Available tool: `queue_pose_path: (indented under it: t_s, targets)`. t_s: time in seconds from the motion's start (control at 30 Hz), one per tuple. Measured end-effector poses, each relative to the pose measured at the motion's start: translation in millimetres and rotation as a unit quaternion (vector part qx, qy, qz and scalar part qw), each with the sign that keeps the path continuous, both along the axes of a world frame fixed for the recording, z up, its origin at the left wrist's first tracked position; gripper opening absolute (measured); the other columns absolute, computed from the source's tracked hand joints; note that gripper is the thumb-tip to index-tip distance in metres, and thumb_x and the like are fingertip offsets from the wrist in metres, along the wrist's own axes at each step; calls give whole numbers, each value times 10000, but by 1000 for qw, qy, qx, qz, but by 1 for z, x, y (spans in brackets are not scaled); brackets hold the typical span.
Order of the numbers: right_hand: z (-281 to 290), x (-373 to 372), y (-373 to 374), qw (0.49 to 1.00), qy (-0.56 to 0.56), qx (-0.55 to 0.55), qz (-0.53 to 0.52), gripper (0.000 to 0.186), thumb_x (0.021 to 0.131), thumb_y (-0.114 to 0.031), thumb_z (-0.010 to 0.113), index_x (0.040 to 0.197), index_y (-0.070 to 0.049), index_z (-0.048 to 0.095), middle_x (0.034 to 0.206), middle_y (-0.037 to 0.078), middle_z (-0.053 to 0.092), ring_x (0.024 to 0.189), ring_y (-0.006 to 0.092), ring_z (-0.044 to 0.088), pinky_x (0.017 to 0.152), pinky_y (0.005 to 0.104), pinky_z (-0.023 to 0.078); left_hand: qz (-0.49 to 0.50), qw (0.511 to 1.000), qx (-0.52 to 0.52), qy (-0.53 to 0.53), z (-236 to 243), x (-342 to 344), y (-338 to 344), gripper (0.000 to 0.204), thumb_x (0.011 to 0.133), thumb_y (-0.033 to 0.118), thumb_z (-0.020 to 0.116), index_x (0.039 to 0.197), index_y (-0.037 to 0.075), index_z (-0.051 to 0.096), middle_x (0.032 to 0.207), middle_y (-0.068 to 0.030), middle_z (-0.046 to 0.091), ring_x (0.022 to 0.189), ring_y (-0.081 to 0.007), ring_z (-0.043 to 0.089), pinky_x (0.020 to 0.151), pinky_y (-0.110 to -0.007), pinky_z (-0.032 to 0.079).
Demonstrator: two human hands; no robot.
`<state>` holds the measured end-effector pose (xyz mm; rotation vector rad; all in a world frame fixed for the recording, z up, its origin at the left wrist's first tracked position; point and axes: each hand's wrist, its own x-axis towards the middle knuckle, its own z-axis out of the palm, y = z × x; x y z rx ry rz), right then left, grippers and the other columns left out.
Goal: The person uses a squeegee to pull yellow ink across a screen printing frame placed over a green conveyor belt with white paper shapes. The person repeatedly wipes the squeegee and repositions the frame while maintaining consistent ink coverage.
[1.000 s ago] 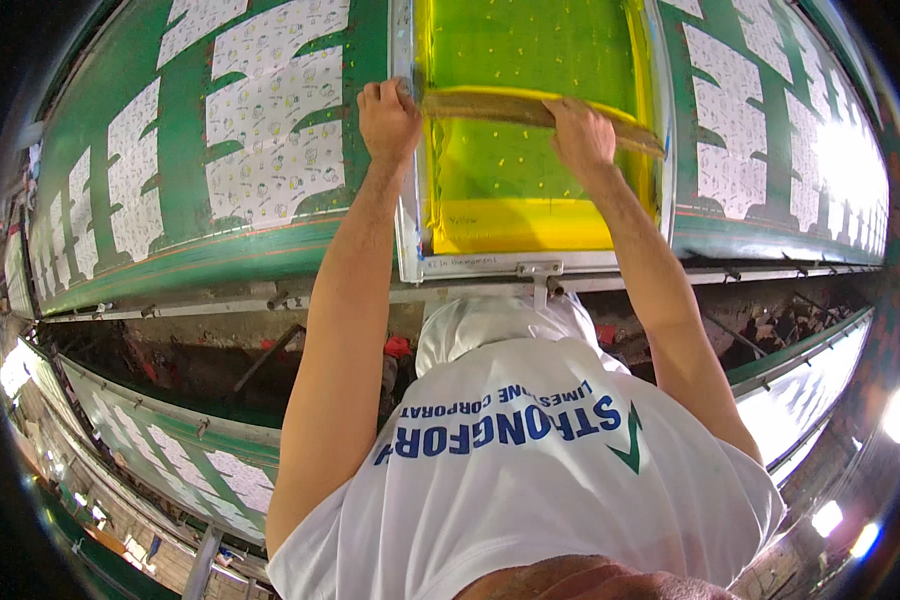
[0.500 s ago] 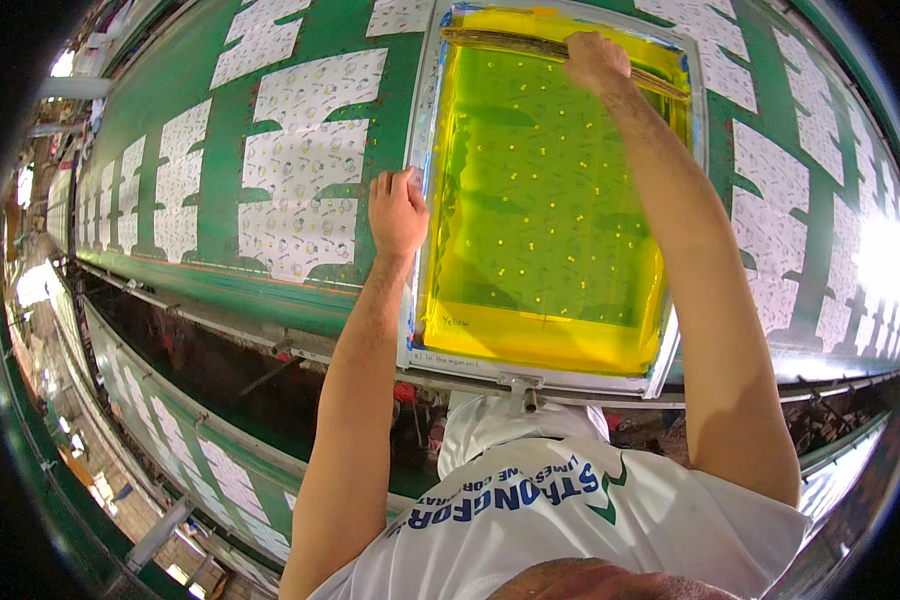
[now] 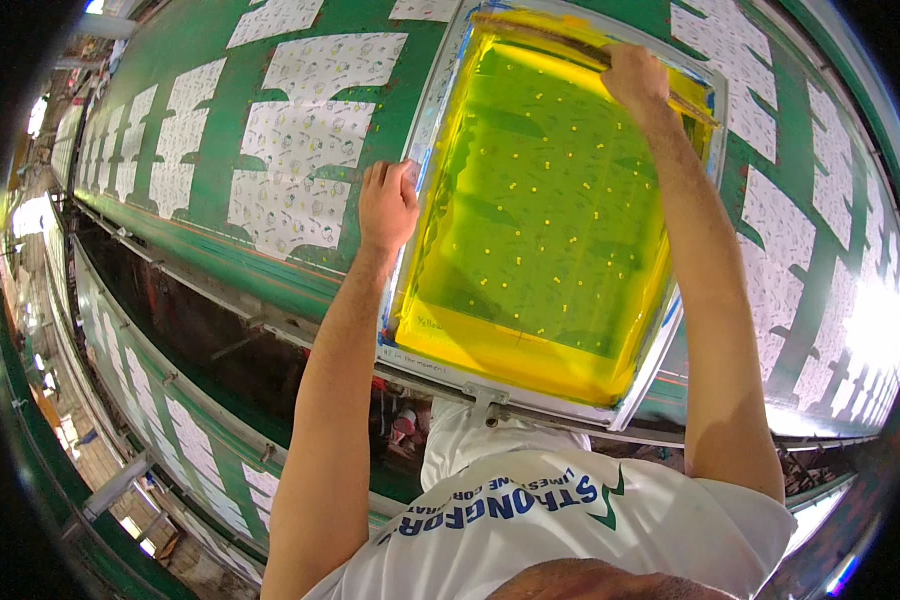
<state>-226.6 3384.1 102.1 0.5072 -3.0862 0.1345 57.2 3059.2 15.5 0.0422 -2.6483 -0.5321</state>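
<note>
A screen-printing frame [image 3: 440, 378] with pale metal rails lies on the long green table. Yellow ink borders its mesh [image 3: 530, 230], through which a green ground and small yellow dots show. At the far end of the mesh, my right hand [image 3: 638, 82] is closed around a squeegee [image 3: 540, 36], a long, ink-stained bar spanning nearly the frame's width. The squeegee's middle is hidden under my fingers. My left hand [image 3: 388, 205] is curled closed against the left rail of the frame, its fingertips partly hidden.
White printed fabric pieces [image 3: 300, 150] lie in rows on the green table [image 3: 205, 235], left and right of the frame. A metal rail [image 3: 300, 328] runs along the near edge, with a clamp [image 3: 485, 400] at the frame. Another table [image 3: 135, 340] with pieces stands lower left.
The view has turned, so the frame now looks more slanted in the picture. Both hands keep their grips, and the squeegee stays at the far end of the mesh.
</note>
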Motion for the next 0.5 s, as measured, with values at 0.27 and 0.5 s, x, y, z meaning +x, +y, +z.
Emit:
queue_pose_path:
  t_s: [0.27,0.5]
  targets:
    - [-25,-56,-11,997,44,52,31,342,892,-230,698,1222,-152,744,1223,182,740,1107,407,725,933,545,605,0,1000,13,-5,-1,0,-1,247,926,21,626,1171,52,645,1024,-168,629,972,-406,594,849,-503,510]
    - [-30,-68,-4,975,75,18,207,317,851,-134,700,1157,-57,733,1161,217,739,1101,432,708,936,566,581,-4,1000,14,13,-5,-1,-4,250,915,7,625,1159,52,651,1035,-165,637,974,-406,599,857,-511,508]
